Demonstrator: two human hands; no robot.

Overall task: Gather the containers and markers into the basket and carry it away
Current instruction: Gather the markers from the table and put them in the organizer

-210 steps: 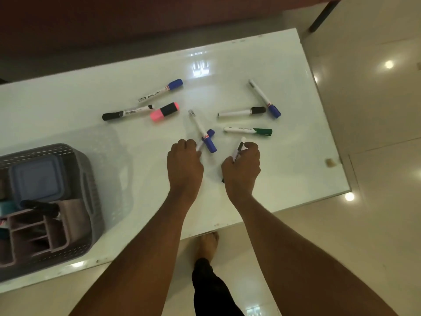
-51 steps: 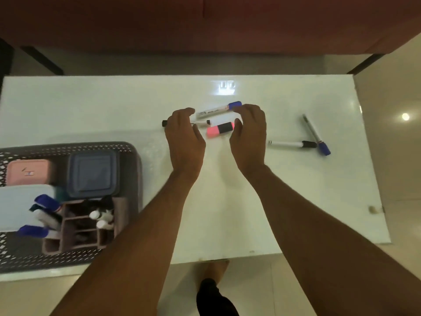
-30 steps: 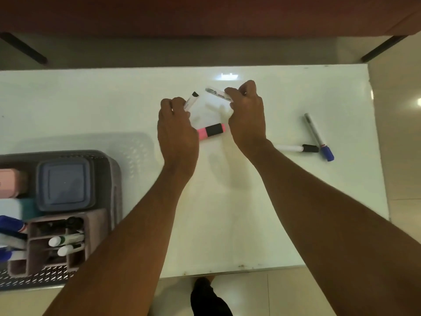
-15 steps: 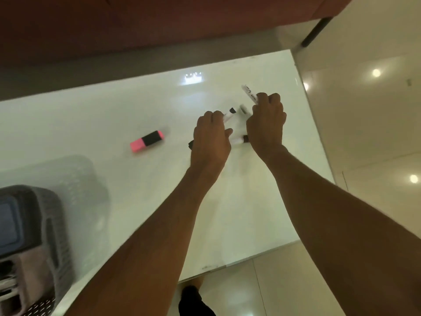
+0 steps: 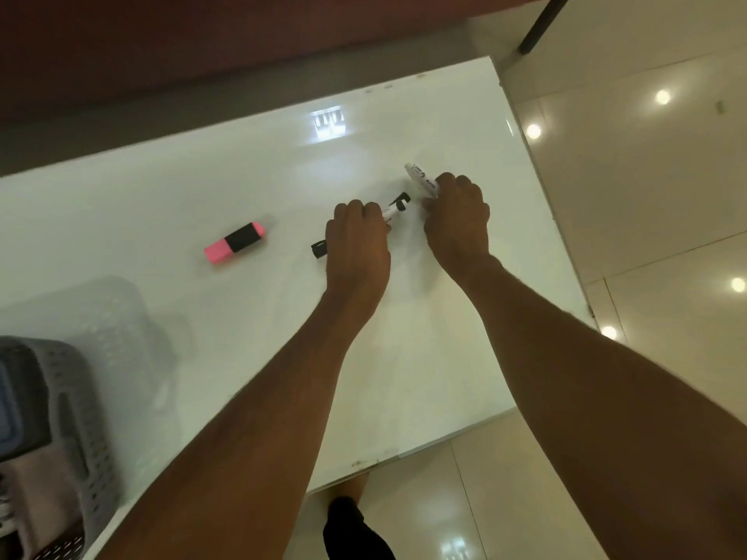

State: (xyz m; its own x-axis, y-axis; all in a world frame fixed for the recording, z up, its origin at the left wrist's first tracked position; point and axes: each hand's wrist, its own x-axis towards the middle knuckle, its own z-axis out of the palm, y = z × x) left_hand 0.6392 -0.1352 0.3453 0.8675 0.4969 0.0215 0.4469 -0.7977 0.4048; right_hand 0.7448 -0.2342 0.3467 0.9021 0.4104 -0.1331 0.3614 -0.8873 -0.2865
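My left hand (image 5: 357,246) is closed around white markers with black caps (image 5: 394,210); one black end sticks out at its left side and others point up to the right. My right hand (image 5: 456,220) grips a white marker (image 5: 420,179) whose barrel juts out above the knuckles. A pink highlighter with a black band (image 5: 235,242) lies loose on the white table (image 5: 242,175), left of both hands. The grey perforated basket (image 5: 87,422) sits at the lower left edge, holding a grey-lidded container (image 5: 8,414).
The table's right edge runs close to my right hand, with glossy tiled floor beyond it. A dark table leg (image 5: 539,24) stands at the top right. My foot and dark trouser leg (image 5: 355,527) show below the near table edge.
Both hands moved from the table's middle to its right part, holding the markers picked up there. The two markers that lay on the right are no longer on the surface. The pink highlighter stayed put.
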